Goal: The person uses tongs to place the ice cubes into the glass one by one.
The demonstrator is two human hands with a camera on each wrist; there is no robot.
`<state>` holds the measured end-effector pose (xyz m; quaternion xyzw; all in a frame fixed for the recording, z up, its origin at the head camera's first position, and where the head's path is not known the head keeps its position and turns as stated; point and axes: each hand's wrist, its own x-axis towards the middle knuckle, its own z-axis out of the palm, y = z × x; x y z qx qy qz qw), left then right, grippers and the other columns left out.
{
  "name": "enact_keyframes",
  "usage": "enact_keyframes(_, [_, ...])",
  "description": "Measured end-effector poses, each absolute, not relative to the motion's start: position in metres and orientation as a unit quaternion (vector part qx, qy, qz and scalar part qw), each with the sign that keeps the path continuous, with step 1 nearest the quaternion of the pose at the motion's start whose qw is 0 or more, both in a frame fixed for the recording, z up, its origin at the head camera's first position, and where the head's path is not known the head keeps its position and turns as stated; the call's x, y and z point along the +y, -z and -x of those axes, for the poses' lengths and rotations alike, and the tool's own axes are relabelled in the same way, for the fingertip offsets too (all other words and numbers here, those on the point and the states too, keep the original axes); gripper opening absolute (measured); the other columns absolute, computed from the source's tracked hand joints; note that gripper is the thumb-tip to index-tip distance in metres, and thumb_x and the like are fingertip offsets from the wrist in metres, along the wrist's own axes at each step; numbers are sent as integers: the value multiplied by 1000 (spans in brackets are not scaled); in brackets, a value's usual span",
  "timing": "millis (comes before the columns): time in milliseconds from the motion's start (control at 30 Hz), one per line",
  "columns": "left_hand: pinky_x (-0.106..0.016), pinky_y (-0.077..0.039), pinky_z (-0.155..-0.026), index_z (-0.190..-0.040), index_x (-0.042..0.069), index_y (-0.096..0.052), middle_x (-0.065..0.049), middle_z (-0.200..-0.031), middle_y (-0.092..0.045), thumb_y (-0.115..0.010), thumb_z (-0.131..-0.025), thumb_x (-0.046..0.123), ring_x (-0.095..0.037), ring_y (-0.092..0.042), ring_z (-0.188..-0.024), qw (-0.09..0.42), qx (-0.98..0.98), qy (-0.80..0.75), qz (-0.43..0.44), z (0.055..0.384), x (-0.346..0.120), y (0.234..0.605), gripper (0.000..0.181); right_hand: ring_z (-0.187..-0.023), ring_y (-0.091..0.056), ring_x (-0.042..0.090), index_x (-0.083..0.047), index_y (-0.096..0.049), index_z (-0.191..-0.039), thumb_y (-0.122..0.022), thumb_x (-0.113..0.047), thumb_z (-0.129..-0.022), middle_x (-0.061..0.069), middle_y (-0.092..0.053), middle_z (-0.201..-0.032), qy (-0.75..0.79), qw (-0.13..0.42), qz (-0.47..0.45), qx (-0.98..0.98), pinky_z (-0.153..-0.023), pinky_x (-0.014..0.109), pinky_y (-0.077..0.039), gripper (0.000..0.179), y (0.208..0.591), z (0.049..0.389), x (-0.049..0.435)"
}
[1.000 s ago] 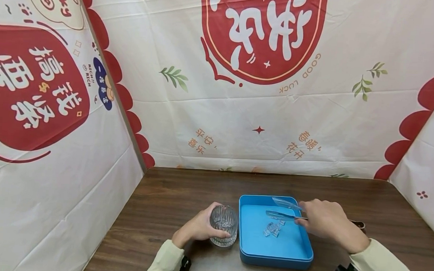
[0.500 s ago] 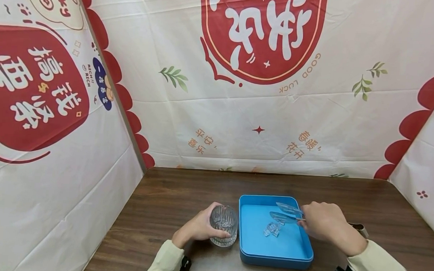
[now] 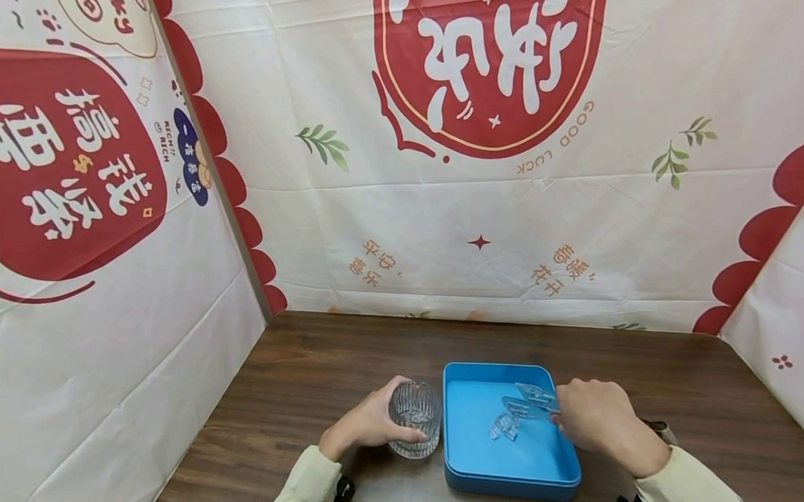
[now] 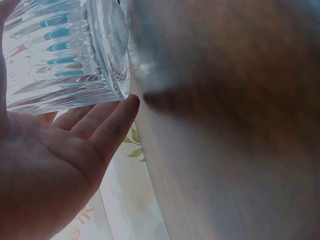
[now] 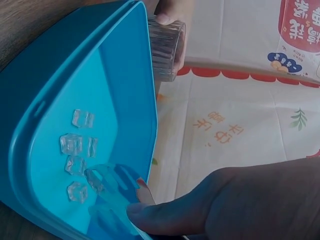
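Note:
My left hand (image 3: 371,420) grips a clear ribbed glass tumbler (image 3: 413,416), thumb in front and fingers behind, on the table left of a blue tray (image 3: 509,480). Several clear ice-like cubes (image 3: 504,426) lie together on the tray's floor. Over the tray's right wall, my right hand (image 3: 593,414) holds tongs (image 3: 536,395) with transparent tips pointing left. In the right wrist view the lower tip of the tongs reaches right beside the cubes (image 5: 75,165). The left wrist view shows fingers along the tumbler's (image 4: 60,60) side near its base.
The brown wood table (image 3: 344,346) holds the tray close to the tumbler. A printed white cloth (image 3: 442,268) hangs behind the far edge, with more cloth at left and right. The tray's raised walls (image 5: 127,85) surround the cubes.
The right hand has brought the tongs slightly lower towards the cubes, and the tips have drawn closer together. The left hand and tumbler have stayed in place.

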<state>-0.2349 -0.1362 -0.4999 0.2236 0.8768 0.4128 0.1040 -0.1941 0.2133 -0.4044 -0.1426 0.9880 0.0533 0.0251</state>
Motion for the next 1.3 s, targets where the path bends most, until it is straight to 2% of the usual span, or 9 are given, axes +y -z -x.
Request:
enact_keyframes(400, [-32,-50,-83,-132,24,-46,3,-110,-62,-87,-72,45,-10,-60,-95,105,876,-415,-223,235,-136,501,76,-50,-47,15,-7,-67,-79,-75,-30,-86,0,-49,-58,-74,22,155,985,-46,34,-44,25,410,194,213])
enact_keyframes(767, [-32,-51,-83,-132,24,-46,3,-110,-62,-87,-72,44,-10,-60,-94,109,873,-419,-223,234,-137,501,75,-51,-46,14,-5,-68,-86,-78,-25,-83,1,-50,-60,-60,23,154,986,-45,29,-42,22,414,194,211])
enact_keyframes(1033, [-33,-51,-82,-133,24,-45,3,-111,-62,-87,-72,44,-11,-60,-95,113,874,-417,-220,235,-137,500,76,-51,-45,15,-6,-64,-83,-72,-12,-86,1,-46,-60,-36,35,145,988,-45,28,-39,10,416,196,213])
enact_keyframes(1300, [-33,-51,-82,-134,24,-44,3,-112,-61,-86,-73,45,-11,-60,-96,114,877,-413,-218,235,-137,499,77,-53,-46,16,-6,-65,-85,-71,-12,-87,2,-48,-62,-35,49,135,989,-47,30,-41,9,417,197,213])
